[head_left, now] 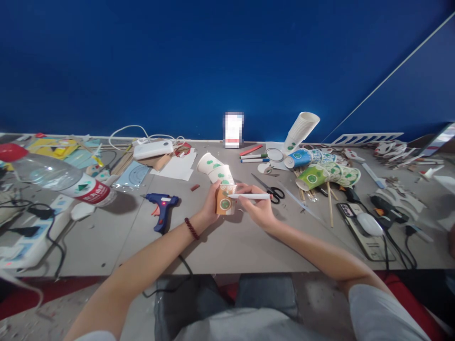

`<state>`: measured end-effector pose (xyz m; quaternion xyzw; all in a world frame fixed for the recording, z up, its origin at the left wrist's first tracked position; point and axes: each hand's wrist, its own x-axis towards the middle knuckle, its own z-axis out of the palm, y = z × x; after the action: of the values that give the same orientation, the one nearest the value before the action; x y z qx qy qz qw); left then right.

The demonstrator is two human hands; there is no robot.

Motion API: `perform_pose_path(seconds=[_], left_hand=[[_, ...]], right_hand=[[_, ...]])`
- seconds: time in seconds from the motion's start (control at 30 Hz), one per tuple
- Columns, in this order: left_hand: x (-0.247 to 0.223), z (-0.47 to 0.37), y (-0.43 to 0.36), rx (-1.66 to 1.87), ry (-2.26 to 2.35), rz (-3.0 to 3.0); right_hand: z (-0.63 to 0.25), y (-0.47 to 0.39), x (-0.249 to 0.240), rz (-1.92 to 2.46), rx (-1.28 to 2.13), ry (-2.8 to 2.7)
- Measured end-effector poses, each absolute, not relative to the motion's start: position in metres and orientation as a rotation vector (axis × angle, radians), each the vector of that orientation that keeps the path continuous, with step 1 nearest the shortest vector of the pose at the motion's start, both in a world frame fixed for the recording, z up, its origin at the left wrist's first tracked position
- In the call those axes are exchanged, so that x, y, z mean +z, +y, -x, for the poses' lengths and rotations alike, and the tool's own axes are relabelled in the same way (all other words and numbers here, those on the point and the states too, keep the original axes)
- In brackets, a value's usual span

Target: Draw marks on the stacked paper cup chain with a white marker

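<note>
My left hand (211, 203) is wrapped round the side of an orange paper cup (223, 204) with a green round print. White paper cups (209, 166) with green leaf prints curve away from its far end, and they look joined to it. My right hand (258, 208) pinches a white marker (254, 196) lying level, its tip at the orange cup's surface. Whether the tip touches the cup I cannot tell. Black-handled scissors (277, 193) lie just beyond my right hand. To the left of my left hand rests a blue glue gun (161, 208).
On the left stand a red-capped bottle (88, 189) and a power strip (46, 237) with cables. Markers (254, 160), a leaning stack of paper cups (300, 130) and curved blue and green cup chains (313, 177) lie behind. A phone (366, 232) lies at right.
</note>
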<state>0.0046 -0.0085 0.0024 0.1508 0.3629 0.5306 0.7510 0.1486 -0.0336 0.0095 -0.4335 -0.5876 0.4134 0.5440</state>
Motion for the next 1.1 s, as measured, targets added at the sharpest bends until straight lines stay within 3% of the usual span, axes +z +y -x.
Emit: perform_pose_path(seconds=[1.1], left_hand=[[-0.0007, -0.0039, -0.0071, 1.143, 0.775, -0.36]], right_hand=[[-0.148, -0.0323, 0.0095, 1.028, 0.935, -1.395]])
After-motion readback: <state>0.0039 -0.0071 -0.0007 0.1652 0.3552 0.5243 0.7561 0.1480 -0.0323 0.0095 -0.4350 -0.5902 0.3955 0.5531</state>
